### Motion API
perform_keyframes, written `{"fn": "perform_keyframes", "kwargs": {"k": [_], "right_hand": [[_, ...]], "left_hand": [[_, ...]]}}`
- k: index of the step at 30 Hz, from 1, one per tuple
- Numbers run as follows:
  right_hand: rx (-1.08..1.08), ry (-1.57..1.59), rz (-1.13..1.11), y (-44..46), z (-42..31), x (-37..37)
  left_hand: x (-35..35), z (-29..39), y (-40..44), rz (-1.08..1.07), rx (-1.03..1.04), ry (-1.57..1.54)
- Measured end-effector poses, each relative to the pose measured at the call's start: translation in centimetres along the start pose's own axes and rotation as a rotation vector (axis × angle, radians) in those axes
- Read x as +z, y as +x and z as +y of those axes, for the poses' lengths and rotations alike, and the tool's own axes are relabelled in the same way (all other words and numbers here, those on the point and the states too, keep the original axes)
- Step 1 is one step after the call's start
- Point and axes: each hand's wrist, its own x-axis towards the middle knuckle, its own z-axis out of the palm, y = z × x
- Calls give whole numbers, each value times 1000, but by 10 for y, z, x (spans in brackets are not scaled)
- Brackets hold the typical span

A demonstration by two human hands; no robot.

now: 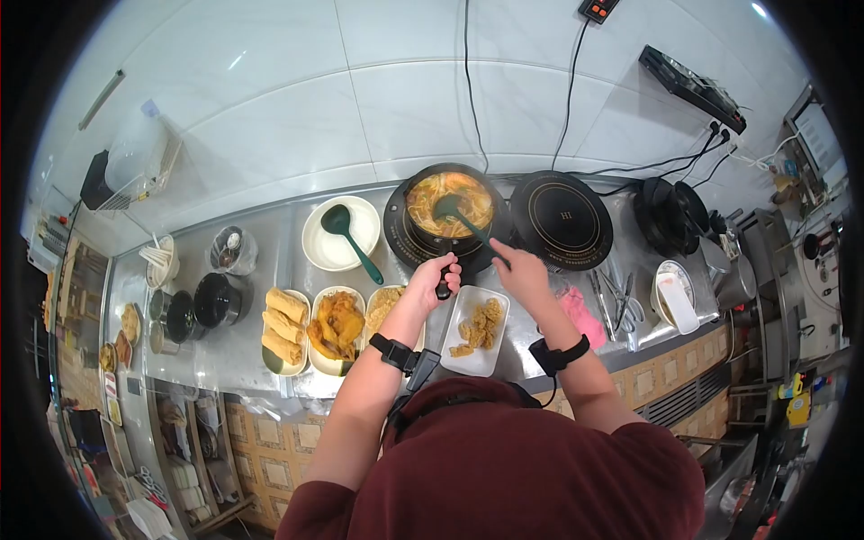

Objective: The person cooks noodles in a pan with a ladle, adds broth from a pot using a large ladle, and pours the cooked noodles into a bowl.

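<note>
My left hand (436, 281) is closed around the black handle (444, 291) of a pot (441, 241). Orange-red soup (427, 193) with noodle-like strands fills the pot, which sits on a black induction cooker (399, 236). In my right hand (522, 272) is the handle of a dark green cooking spoon (470, 227), its head partly sunk in the soup. Below my hands, a white tray (495, 357) holds fried brown pieces (481, 326). Another green ladle (349, 236) rests across a white bowl (315, 256) to the left.
A second induction cooker (565, 220) stands right of the pot. Left of my forearm are dishes of rolls (285, 319) and fried food (336, 324). A pink cloth (579, 315), tongs (601, 301) and scissors (633, 312) lie right. Black pans (666, 216) stand farther right.
</note>
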Motion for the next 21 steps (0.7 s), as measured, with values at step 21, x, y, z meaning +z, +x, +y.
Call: {"fn": "perform_keyframes", "kwargs": {"k": [21], "right_hand": [[195, 370, 171, 26, 4, 4]], "left_hand": [[1, 0, -1, 4, 2, -8]]}}
